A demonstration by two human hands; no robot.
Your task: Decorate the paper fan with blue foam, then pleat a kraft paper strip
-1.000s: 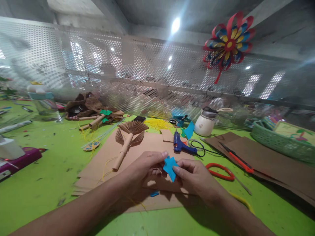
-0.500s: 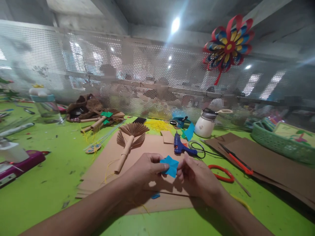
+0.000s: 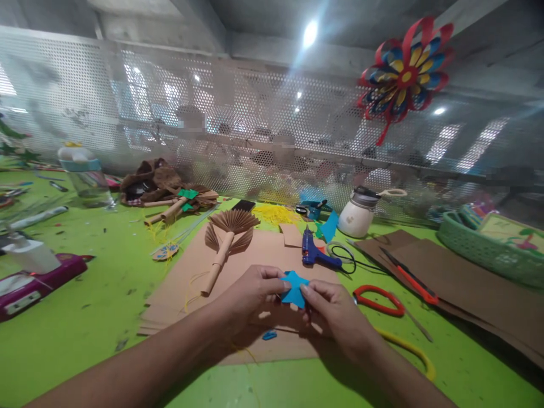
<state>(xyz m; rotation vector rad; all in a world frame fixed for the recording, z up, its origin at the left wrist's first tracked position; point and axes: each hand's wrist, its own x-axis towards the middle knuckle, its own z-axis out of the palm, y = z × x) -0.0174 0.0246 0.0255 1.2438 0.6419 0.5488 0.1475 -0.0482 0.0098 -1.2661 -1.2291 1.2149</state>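
Note:
Between my hands is a small blue paper star [image 3: 294, 290], held flat above brown sheets of card [image 3: 263, 255]. My left hand [image 3: 259, 292] pinches its left side, thumb on top. On the star's right edge, the thumb and fingers of my right hand [image 3: 334, 309] are closed. Below the hands lies a small blue scrap [image 3: 269, 335]. Just beyond them, a pleated brown paper fan shape on a rolled paper stem [image 3: 225, 249] rests on the card. A blue glue gun [image 3: 314, 252] lies past my right hand.
Red-handled scissors [image 3: 378, 300] and a yellow loop [image 3: 412, 351] lie at right, near more brown card [image 3: 467, 289] and a green basket [image 3: 480, 243]. A white jar [image 3: 357, 218] stands behind. At left are a purple power strip [image 3: 63, 280] and a clear cup [image 3: 87, 178].
My right hand has moved in and taken hold of the star's right edge. The star now lies flatter and faces me more squarely. The view has shifted slightly.

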